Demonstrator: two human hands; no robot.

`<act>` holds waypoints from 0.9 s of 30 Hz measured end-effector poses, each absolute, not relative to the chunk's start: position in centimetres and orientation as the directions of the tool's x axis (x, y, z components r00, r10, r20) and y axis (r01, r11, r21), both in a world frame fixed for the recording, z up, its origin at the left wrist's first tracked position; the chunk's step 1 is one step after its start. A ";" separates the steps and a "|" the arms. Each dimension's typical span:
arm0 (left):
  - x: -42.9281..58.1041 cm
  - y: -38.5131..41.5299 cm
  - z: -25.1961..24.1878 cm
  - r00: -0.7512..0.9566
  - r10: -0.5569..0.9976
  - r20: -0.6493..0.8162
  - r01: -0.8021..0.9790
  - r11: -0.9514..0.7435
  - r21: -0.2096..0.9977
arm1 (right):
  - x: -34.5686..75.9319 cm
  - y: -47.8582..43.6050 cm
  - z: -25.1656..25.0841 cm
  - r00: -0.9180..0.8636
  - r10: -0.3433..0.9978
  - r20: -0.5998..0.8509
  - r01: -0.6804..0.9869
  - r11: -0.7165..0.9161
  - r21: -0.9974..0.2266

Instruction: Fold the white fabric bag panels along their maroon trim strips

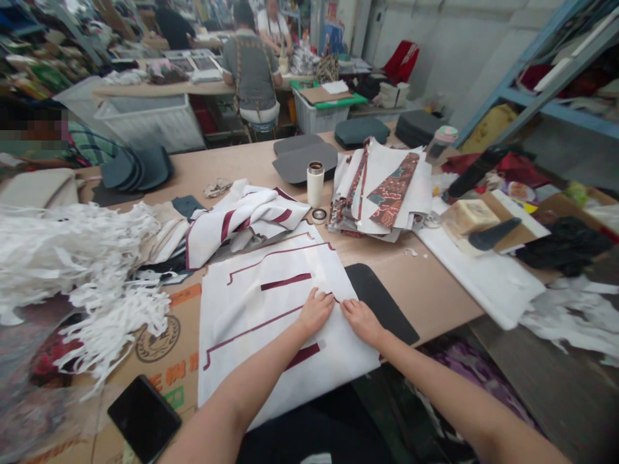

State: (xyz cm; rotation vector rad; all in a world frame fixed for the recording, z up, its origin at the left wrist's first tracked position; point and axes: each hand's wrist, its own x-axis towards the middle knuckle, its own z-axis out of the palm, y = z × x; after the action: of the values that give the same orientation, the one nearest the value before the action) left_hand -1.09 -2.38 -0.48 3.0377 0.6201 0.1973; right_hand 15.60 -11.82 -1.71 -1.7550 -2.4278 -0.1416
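My left grip (315, 311) and right grip (362, 322) lie open and flat on the maroon-trimmed white panel (256, 316) at lower centre. Its long axis runs away from me; the left grip lies nearer its middle, the right at its edge.

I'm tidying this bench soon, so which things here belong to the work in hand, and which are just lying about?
In hand: left hand, right hand, white cloth panel with maroon strips, black rounded pad.
Lying about: black phone, steel-topped flask, shredded white strips.
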 end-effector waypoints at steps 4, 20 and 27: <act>-1.3 -2.0 0.2 0.740 0.672 0.027 0.662 -0.734 0.149 | 16.4 -10.4 -2.0 -0.184 0.971 0.155 0.959 0.212 -0.189; -2.7 -1.8 0.9 0.569 0.814 -0.117 0.787 -0.499 0.362 | 15.2 -5.4 -1.5 -0.254 0.955 0.151 0.931 0.284 -0.231; -2.0 -1.8 -0.6 0.564 0.824 -0.063 0.764 -0.491 0.419 | 15.0 -5.5 -2.1 -0.328 0.918 0.221 0.922 0.362 -0.135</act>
State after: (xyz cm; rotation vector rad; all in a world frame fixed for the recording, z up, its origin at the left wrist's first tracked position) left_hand -2.02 -1.81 -0.59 2.3989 1.2863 0.2043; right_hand 15.00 -5.53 -2.15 -1.6403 -2.3674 -0.0220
